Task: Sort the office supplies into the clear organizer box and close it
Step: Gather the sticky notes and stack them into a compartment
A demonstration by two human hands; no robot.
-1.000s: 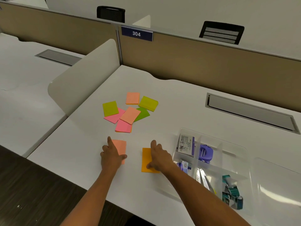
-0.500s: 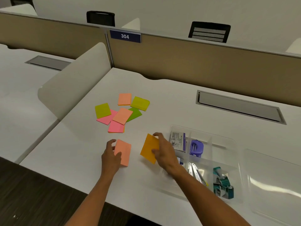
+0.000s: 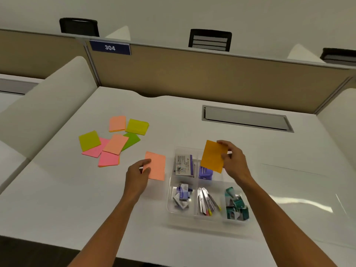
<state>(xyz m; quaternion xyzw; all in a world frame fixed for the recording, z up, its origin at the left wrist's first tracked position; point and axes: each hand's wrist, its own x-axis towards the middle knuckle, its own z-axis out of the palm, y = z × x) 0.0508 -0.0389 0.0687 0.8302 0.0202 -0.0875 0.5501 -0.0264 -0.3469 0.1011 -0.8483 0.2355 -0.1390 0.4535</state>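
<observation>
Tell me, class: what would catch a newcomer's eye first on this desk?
The right hand holds an orange sticky pad over the clear organizer box. The left hand holds a salmon pad beside the box, and bright pads lie scattered further left.

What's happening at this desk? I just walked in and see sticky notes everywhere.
A person is sorting supplies into a clear organizer box. The right hand holds an orange pad over the box; the left hand grips a salmon pad beside it. More pads lie on the desk; the lid is open.
</observation>
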